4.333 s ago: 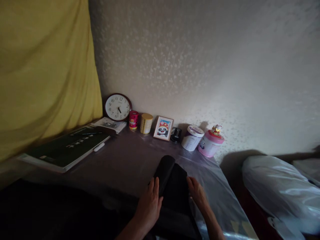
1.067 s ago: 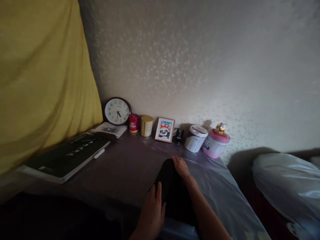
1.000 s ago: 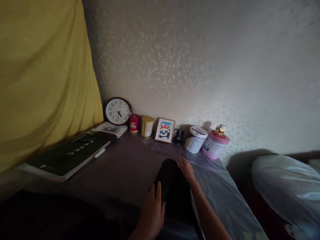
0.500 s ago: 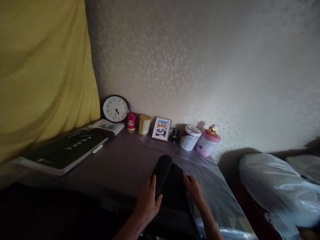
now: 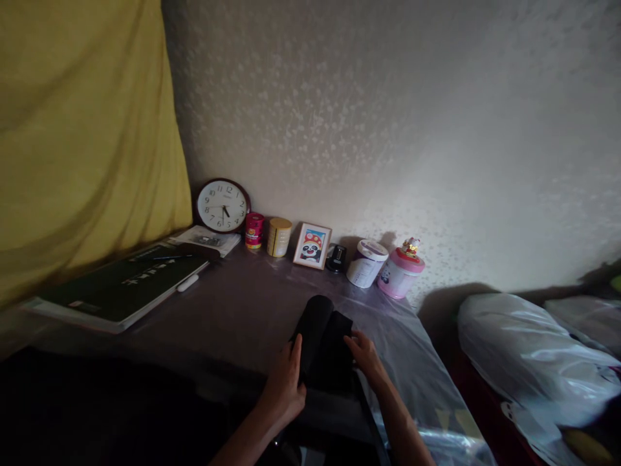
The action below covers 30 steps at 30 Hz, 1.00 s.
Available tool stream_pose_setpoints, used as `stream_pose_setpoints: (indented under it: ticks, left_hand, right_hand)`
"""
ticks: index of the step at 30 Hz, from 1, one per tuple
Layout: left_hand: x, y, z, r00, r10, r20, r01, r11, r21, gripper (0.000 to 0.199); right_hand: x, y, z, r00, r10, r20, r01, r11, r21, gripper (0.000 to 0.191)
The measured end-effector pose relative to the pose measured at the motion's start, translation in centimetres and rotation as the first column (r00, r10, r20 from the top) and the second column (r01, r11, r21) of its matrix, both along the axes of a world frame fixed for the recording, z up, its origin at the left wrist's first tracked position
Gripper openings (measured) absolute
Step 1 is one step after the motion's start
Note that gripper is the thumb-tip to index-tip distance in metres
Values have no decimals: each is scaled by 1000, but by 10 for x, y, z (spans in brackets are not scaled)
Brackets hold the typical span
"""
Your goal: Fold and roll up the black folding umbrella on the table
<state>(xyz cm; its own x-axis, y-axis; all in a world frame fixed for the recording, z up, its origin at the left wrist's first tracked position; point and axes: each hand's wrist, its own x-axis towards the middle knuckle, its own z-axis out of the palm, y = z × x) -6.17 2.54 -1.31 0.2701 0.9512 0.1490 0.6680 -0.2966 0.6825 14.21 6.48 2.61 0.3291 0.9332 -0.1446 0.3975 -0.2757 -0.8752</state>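
Observation:
A black, partly rolled-up piece of soft-looking material [image 5: 315,323] lies near the front edge of the table, its flat part spread to the right of the roll. Its exact kind is too dark to tell. My left hand [image 5: 285,382] grips the roll from the left, fingers along its side and thumb below. With fingertips pinched together, my right hand [image 5: 365,355] holds the right edge of the flat part. A dark strip runs down from there beside my right forearm.
Along the wall stand a clock [image 5: 223,206], a red can [image 5: 253,231], a yellow can [image 5: 279,237], a panda picture frame [image 5: 312,246], a small black object [image 5: 336,258], a white tub [image 5: 367,264] and a pink tub [image 5: 400,273]. A green book [image 5: 121,285] lies left; plastic bags [image 5: 528,349] sit right.
My right hand has moved a little left, bringing the edge of the flat part closer to the roll. My left hand keeps its hold on the roll. The view has shifted slightly.

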Motion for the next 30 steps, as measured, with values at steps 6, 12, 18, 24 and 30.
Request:
stream_pose_setpoints:
  ticks: [6, 12, 18, 24, 30]
  left_hand:
    - [1, -1, -1, 998, 0, -55, 0, 1000, 6, 85]
    - [1, -2, 0, 992, -4, -123, 4, 1000, -3, 83]
    - [-1, -3, 8, 996, -18, -91, 21, 999, 34, 83]
    - [-2, -3, 16, 990, -4, -141, 6, 1000, 14, 63]
    - [-13, -2, 9, 989, 11, -145, -6, 999, 34, 62]
  right_hand:
    - [-20, 12, 18, 970, 174, -170, -132, 964, 232, 46]
    - [-56, 42, 15, 969, 146, -200, -84, 954, 289, 49]
    - [-76, 59, 5, 975, 164, -149, -117, 953, 279, 48]
    - [-82, 64, -3, 973, 191, 132, -214, 958, 191, 41]
    - [-89, 62, -1, 899, 349, 264, -395, 907, 145, 33]
